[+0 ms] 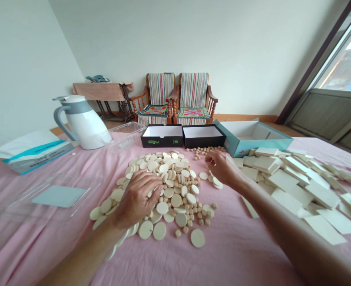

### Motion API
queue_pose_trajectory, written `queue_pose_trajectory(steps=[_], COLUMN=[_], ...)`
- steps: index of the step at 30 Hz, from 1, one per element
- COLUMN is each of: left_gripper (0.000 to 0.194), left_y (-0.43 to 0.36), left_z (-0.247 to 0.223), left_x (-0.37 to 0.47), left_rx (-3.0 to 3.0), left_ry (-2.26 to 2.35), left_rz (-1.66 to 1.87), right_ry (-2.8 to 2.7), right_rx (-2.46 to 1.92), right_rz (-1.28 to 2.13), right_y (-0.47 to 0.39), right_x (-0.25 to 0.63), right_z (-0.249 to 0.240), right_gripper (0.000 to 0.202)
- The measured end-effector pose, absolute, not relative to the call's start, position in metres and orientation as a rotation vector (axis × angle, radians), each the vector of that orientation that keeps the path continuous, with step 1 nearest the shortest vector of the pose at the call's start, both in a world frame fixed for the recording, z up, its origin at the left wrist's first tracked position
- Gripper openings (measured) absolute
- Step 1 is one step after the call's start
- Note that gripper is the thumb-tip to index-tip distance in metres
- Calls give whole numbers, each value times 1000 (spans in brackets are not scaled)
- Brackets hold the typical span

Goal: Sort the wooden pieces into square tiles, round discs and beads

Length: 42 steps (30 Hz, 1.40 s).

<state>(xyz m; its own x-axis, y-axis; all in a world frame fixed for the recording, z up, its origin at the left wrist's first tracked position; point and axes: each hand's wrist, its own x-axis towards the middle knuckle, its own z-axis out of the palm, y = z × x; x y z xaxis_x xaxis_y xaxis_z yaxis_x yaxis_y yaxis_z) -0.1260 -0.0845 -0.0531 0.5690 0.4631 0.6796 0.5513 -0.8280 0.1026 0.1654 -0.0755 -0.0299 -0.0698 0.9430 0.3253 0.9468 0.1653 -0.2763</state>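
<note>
My left hand [139, 194] lies over the left side of a heap of round wooden discs [176, 200], its fingers stretched out and the thumb apart. Mixed in along the heap's right side are small wooden cubes [191, 209]. Beyond it, my right hand [223, 167] hovers or rests by a second group of small wooden cubes [203, 152] near the black boxes. The fingers of that hand are curled together, and whatever is between them is too small or hidden to make out. A few loose discs [215, 182] lie just below it.
Two open black boxes [162, 142] [203, 142] and a blue box [238, 145] line the far side. Rectangular wooden boards [288, 190] are piled at right. On the left stand a white jug [87, 127], a packet [41, 155] and clear plastic trays [86, 206]. Pink cloth [223, 250] covers the table.
</note>
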Motion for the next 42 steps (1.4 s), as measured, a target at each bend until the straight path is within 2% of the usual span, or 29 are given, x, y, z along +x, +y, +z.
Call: queue_pose_trajectory(steps=[4,12,20,28,34,42], left_gripper=[13,12,13,12,12,12], left_y=[-85,-85,-84,-84,-84,-84], left_z=[-53,-52,-53,-54,-53,-55], left_x=[-126,-126,-127,-126,-127,-127], left_rx=[-2675,-2682,-2677,-2679,-2689,-2703], left_ry=[-865,-870,-878,-869,-862,-872], left_rz=[-1103,-1109,-1109,-1113,-1115,-1106], right_ry=[-2306,-2335,-1868,-2290,-2282,-1836], right_rx=[-1800,-1795,-1809,-1686,-1699,-1767], right_rz=[191,184,-134,193,115,-125], right_y=[-86,-89,-70,-82,-84,-72], right_x=[147,138,171,143,137,161], right_z=[-41,-50,-36,-55,-61,-39], right_gripper=[12,14,24,13,18,25])
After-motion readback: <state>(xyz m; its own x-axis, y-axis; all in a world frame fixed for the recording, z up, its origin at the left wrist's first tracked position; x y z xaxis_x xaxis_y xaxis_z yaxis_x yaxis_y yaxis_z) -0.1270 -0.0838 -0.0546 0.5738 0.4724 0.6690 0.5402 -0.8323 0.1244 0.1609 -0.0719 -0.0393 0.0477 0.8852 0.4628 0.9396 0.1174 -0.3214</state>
